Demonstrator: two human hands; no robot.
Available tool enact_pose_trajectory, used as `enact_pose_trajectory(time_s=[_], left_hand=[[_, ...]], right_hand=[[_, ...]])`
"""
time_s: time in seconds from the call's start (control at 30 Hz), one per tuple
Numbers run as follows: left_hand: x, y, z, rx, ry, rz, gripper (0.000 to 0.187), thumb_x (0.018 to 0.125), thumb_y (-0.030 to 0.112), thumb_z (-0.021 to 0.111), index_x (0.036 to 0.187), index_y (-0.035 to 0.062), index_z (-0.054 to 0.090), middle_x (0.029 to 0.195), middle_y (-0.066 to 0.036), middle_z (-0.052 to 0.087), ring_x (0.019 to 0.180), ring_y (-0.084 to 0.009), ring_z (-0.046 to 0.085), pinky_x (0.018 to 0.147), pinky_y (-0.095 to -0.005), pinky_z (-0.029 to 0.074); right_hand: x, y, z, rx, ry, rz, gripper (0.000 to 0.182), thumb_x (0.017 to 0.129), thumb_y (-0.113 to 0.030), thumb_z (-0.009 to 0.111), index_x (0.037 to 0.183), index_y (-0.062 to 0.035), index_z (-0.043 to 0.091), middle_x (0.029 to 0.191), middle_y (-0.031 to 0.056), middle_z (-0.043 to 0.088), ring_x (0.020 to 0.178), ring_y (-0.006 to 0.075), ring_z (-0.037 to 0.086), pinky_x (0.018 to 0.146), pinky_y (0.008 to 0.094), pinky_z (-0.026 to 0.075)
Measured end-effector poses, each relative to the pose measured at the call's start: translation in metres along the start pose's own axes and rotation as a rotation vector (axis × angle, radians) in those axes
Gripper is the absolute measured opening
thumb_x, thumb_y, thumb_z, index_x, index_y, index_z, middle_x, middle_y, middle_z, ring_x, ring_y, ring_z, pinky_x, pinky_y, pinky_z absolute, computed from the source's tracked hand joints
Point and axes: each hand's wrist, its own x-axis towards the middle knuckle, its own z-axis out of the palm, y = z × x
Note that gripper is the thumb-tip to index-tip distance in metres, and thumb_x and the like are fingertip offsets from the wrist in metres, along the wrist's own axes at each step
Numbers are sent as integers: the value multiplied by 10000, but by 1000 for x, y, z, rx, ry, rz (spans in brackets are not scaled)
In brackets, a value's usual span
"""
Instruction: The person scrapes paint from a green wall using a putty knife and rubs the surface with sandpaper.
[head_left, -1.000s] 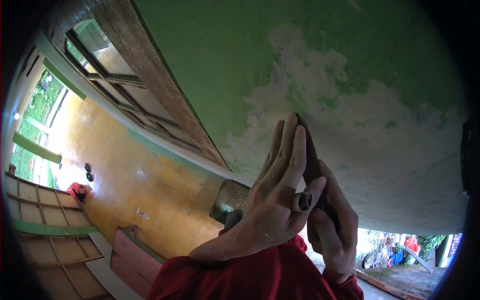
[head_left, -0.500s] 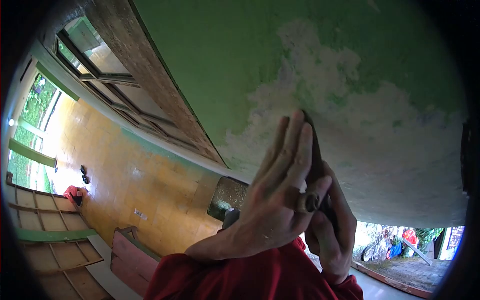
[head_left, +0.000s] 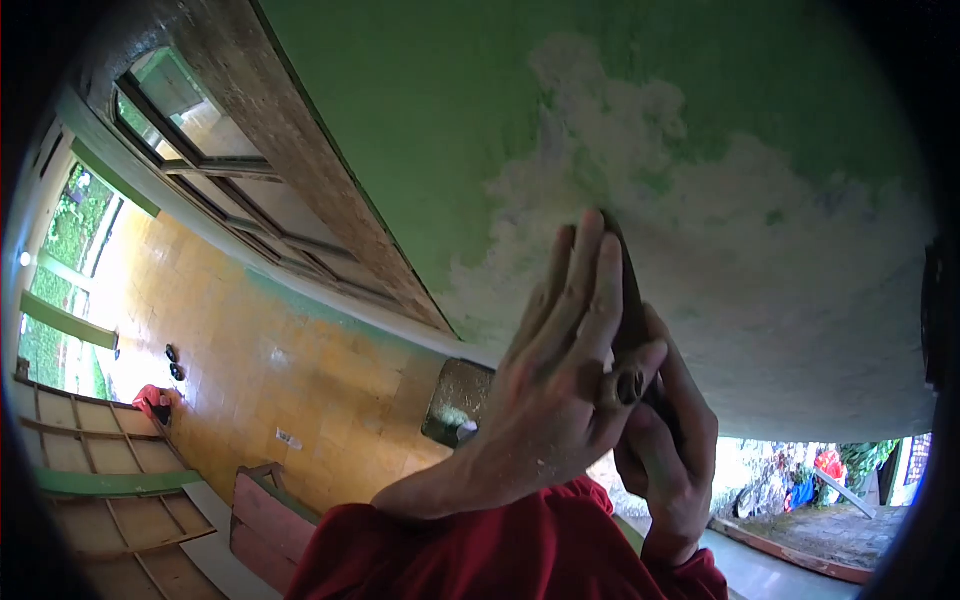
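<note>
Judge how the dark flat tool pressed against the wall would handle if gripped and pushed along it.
The scraper probably stays stiff: its edge looks straight under the left hand. It likely drags, as the wall looks rough. The right hand wraps its handle, suggesting modest weight.

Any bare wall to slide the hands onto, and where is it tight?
Bare wall runs right of the right hand and above the scraper. Tight: the left hand overlaps the right on the tool, and the window frame closes in on the left.

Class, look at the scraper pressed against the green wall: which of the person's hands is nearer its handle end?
Right. The right hand wraps the scraper near its handle; the left hand lies flat over the blade, fingers toward the wall.
</note>
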Motion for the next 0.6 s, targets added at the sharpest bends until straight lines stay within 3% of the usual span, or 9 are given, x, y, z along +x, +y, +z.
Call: enact_pose_trajectory(time_s=[0.1, 0.13, 0.33, 0.4, 0.6], left_hand=[[-1, 1, 3, -23, -6, -11, 660, 956, 209, 577, 1426, -154, 291, 1468, -388, 293, 1382, -526, 282, 1100, -498, 347], [0, 2, 2, -10, -13, -18, 659, 955, 206, 576, 1429, -152, 289, 1475, -383, 286, 1385, -520, 282, 1100, -496, 348], [1, 2, 3, -14, 12, -29, 658, 954, 197, 574, 1432, -150, 283, 1489, -372, 272, 1396, -504, 273, 1114, -498, 325], [0, 3, 2, 1, 34, -54, 661, 953, 196, 576, 1432, -151, 283, 1487, -374, 272, 1397, -506, 269, 1119, -501, 314], [1, 5, -5, -59, -31, -42, 667, 940, 178, 587, 1431, -154, 281, 1479, -379, 286, 1393, -514, 270, 1117, -492, 320]], right_hand=[[-1, -1, -5, -17, -13, -5, 616, 871, 32, 399, 1477, 78, 299, 1389, 195, 511, 962, 140, 603, 845, 236, 458], [-1, -1, -5, -17, -18, -1, 616, 871, 32, 399, 1477, 78, 299, 1389, 195, 511, 962, 140, 603, 845, 236, 458], [4, -11, -2, 15, -4, 173, 618, 883, 29, 388, 1488, 75, 268, 1443, 239, 456, 1218, 221, 537, 987, 282, 418], [6, -4, 4, 45, -61, -38, 615, 890, 41, 381, 1489, 83, 248, 1474, 263, 406, 1338, 257, 441, 1057, 308, 371], [0, -8, 3, 153, -16, -3, 605, 893, 55, 377, 1480, 102, 243, 1498, 270, 363, 1380, 292, 395, 1100, 325, 334]])
